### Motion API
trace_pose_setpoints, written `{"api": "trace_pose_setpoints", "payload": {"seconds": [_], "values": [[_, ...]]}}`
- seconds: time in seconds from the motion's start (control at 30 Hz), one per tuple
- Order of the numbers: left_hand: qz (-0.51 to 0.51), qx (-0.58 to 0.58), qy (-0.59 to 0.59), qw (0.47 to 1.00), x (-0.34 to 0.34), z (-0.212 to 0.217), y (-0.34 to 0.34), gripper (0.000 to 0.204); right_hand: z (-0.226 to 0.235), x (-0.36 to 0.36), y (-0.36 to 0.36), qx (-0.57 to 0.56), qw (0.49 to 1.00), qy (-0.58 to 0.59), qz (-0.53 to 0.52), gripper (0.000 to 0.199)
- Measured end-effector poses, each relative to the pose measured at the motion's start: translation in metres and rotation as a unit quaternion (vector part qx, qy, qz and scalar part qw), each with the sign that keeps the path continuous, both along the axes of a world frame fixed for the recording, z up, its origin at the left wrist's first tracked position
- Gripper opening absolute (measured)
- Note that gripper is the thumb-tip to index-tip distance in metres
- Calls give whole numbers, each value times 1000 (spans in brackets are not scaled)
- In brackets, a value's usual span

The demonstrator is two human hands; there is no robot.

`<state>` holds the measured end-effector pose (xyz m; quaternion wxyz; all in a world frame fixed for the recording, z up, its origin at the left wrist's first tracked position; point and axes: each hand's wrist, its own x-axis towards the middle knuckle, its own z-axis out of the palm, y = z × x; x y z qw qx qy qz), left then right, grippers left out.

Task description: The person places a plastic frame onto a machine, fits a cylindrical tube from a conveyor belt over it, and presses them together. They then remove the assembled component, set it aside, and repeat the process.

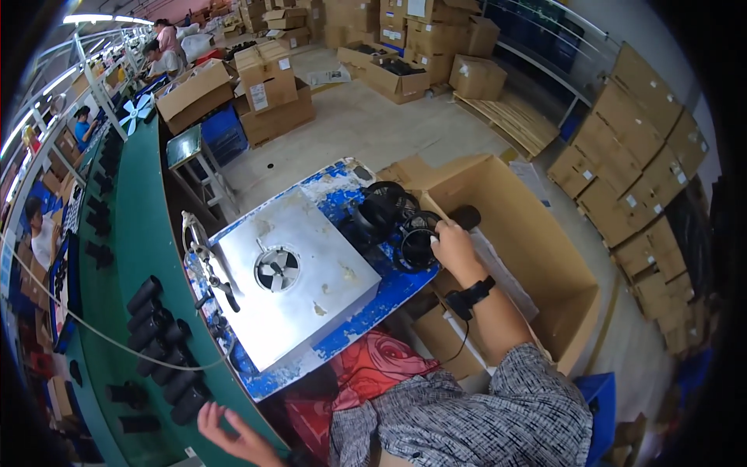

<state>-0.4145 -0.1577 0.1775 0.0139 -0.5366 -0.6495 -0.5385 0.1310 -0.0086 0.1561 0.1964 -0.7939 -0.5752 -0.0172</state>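
My right hand (pixel 454 245) grips the rim of a black ring-shaped part (pixel 420 240) at the right side of the blue table. More black round parts (pixel 376 214) lie heaped beside it, some with mesh-like faces. My left hand (pixel 233 437) is over the near edge of the green conveyor, fingers apart and holding nothing. Close to it, several black cylindrical housings (pixel 189 402) lie in a group on the belt. Between my hands is a metal box (pixel 311 257) with a round opening, where fan-like blades (pixel 277 270) show.
A green conveyor (pixel 140 233) runs along the left, with people seated beyond it. A metal clamp fixture (pixel 204 261) stands at the left of the worn blue table (pixel 350 335). An open cardboard box (pixel 537 257) is at my right. Stacked cartons (pixel 638 171) fill the right side.
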Motion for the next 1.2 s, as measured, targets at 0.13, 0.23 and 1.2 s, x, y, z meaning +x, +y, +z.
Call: {"api": "trace_pose_setpoints", "payload": {"seconds": [0.13,0.23,1.2], "values": [[-179,-66,-111,975,67,-1,-4,22,18,-12,-9,46,998,-10,48,20],[-301,-130,-90,940,101,19,11,9,53,-55,-23,82,983,104,131,17],[-403,-35,-671,621,122,19,37,76,91,-253,-72,53,728,313,608,51]]}}
